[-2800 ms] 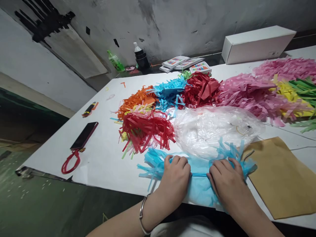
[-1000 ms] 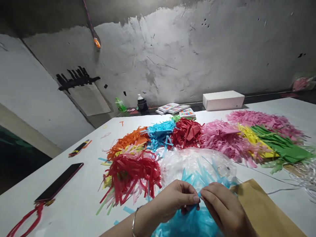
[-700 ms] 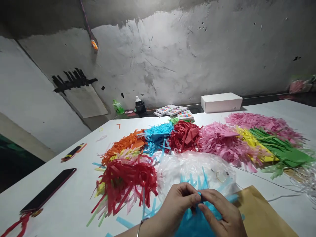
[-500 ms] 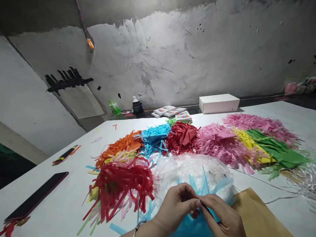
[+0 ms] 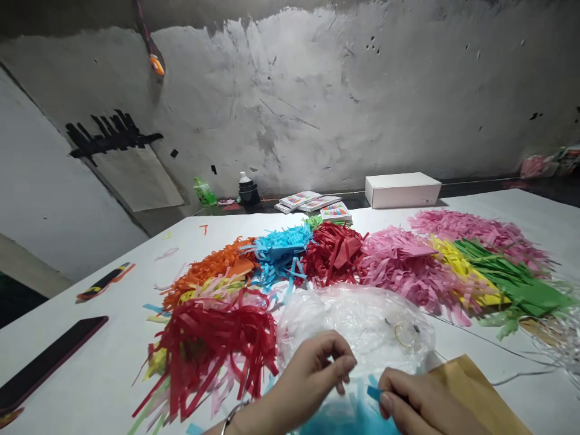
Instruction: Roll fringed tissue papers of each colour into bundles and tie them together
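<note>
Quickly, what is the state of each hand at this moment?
Left hand: loosely open, fingers curled, nothing visible in its grip.
Right hand: closed, pinching a blue strip between thumb and fingers.

Blue strip (image 5: 374,393), matt paper; bag (image 5: 348,317), glossy crinkled plastic

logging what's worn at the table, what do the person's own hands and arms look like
Both are bare: no glove on the left hand or the right hand, and no rings can be made out. A slim, silvery bangle circles the left wrist. No sleeve shows on either arm as far as the picture reaches.
</note>
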Available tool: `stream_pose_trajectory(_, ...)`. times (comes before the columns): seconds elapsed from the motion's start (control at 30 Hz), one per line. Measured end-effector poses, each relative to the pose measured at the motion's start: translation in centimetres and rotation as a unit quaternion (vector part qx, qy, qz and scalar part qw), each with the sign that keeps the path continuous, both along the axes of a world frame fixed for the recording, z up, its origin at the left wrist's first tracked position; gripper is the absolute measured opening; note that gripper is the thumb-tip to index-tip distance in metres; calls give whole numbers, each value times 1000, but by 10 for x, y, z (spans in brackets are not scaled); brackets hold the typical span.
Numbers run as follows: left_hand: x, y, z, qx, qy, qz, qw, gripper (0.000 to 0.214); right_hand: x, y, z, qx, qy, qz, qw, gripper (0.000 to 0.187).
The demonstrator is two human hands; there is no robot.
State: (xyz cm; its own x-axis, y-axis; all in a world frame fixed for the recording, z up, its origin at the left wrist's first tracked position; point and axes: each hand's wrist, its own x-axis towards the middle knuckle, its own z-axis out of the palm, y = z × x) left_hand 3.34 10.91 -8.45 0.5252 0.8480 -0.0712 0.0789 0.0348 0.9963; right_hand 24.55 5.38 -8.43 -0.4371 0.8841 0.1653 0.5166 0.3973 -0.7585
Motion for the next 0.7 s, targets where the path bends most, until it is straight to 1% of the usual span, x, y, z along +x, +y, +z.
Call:
stream_pose_trajectory(0.07, 2, 23, -5, 79, 78, 12, 994, 26, 2, 12, 6, 13, -40, -35, 998, 24)
stream_pose_trajectory(0.13, 9, 47, -13, 170, 159, 12, 973, 14, -3, 26, 2, 14, -77, -82, 994, 26)
stream_pose_trajectory(0.2, 19, 68, -23, 244, 220, 2, 944, 19, -9, 37, -9, 6, -101, -118, 988, 28)
stream_pose_trajectory(0.27, 31, 83, -33, 279, 257, -13, 925, 25, -14, 43, -23, -3, -106, -122, 987, 28)
stream_pose_trajectory(0.37, 44, 96, -44, 275, 275, -31, 921, 18, -14, 44, -39, -5, -96, -97, 991, 28)
stream_pose_trajectory(0.43, 48, 100, -46, 265, 278, -35, 923, 18, -12, 43, -45, 5, -86, -87, 992, 28)
stream_pose_trajectory(0.53, 48, 101, -39, 249, 265, -32, 931, 18, -9, 43, -48, 21, -62, -84, 994, 27)
stream_pose_trajectory(0.6, 46, 97, -31, 241, 254, -31, 936, 15, -8, 43, -49, 39, -37, -100, 994, 29)
stream_pose_trajectory(0.63, 44, 92, -28, 225, 241, -31, 943, 12, -8, 43, -48, 49, -24, -114, 992, 31)
stream_pose_trajectory(0.67, 42, 87, -24, 185, 213, -30, 959, 8, -8, 43, -47, 56, -10, -131, 990, 32)
stream_pose_trajectory(0.7, 41, 80, -21, 120, 165, -24, 979, 3, -8, 42, -46, 59, 3, -149, 987, 33)
